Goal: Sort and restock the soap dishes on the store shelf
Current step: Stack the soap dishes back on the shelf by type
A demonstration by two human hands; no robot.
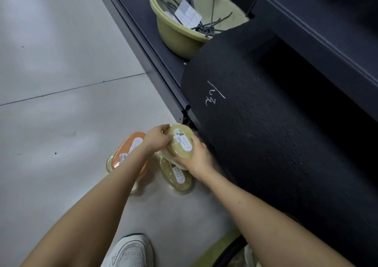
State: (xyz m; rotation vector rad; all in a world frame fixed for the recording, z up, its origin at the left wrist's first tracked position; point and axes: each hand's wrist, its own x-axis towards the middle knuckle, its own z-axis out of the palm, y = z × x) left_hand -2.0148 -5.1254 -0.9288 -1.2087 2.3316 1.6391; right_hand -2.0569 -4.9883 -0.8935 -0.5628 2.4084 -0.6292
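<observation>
A pale green oval soap dish (pixel 181 144) with a white label is held above the floor between both hands. My left hand (pixel 156 137) grips its far left end. My right hand (pixel 199 158) curls round its near right side and holds it from below. Under it on the floor lies another green soap dish (pixel 177 176) with a label. To the left an orange soap dish (pixel 127 152) sits stacked on a pale one, partly hidden by my left forearm.
A big black roll of matting (pixel 266 123) with white chalk marks lies on the low dark shelf (pixel 155 58) at right. A green basin (pixel 184 31) with metal hooks stands further back. Grey floor tiles (pixel 61 103) spread to the left. My white shoe (pixel 131 252) is at the bottom.
</observation>
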